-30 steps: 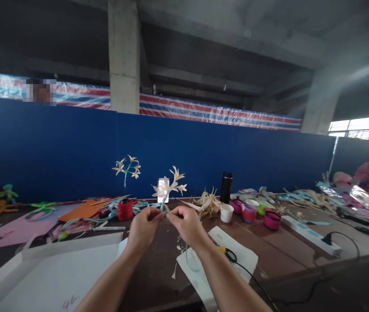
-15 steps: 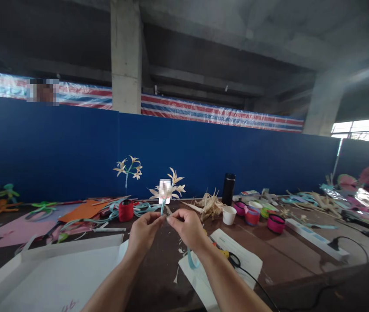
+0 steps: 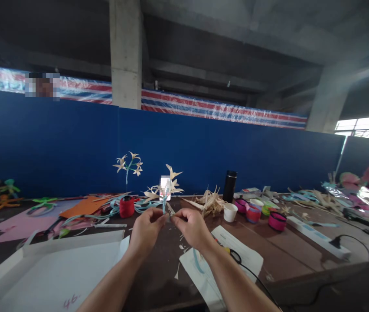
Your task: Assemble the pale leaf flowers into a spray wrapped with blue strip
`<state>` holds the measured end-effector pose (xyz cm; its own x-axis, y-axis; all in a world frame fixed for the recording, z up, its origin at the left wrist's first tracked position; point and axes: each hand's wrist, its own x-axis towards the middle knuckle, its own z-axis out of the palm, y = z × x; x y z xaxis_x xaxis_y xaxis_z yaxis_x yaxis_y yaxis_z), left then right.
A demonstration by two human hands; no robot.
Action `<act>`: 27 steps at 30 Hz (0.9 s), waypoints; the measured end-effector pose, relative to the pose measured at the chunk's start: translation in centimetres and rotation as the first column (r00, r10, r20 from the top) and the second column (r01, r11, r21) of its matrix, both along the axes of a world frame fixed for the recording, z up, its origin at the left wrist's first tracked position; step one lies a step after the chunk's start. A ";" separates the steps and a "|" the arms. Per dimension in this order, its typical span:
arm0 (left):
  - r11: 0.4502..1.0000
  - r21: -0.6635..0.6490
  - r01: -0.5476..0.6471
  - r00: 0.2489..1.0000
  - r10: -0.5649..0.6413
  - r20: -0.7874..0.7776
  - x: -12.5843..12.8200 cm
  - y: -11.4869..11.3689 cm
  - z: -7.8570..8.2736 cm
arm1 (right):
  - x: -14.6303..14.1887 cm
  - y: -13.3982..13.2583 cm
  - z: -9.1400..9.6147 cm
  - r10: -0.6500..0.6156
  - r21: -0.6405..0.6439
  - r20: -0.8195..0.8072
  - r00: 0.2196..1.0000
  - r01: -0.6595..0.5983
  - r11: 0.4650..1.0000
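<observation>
My left hand pinches the light-blue wrapped stem of a handmade flower spray, whose cream, pointed petals fan out above my fingers. My right hand is closed just to the right, thumb against forefinger, at the lower end of a thin pale strip beside the stem. Both fingertips are close together, a small gap between them. Behind the spray stands a phone-like white panel, partly blurred out. A similar cream flower spray on a blue stem stands upright farther left.
Left are a white box lid, a red tape roll and coloured sheets. Right are dried husk strips, a paper cup, a black bottle, scissors on paper, and a power strip. A blue partition stands behind.
My right hand has shifted slightly right, away from my left fingers, and the pale strip shows more between them. The spray has turned a little. The whole view has tilted slightly.
</observation>
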<state>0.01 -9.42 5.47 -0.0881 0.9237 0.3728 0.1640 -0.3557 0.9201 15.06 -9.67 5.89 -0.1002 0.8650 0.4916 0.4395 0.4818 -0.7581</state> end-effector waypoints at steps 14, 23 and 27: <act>0.987 0.114 -0.113 0.987 0.125 -0.105 0.2 -0.2 0.0 | -0.8 -1.3 1.0 0.012 0.016 -0.022 1.000 -0.012 1.000; 0.985 0.081 -0.150 0.975 0.161 -0.154 0.0 0.0 0.9 | -1.4 -1.7 1.1 -0.031 0.108 -0.031 0.999 0.034 0.994; 0.988 0.043 -0.148 0.968 0.154 -0.199 -0.4 0.2 1.5 | -1.2 -1.5 0.8 -0.028 0.094 -0.020 0.999 0.030 0.995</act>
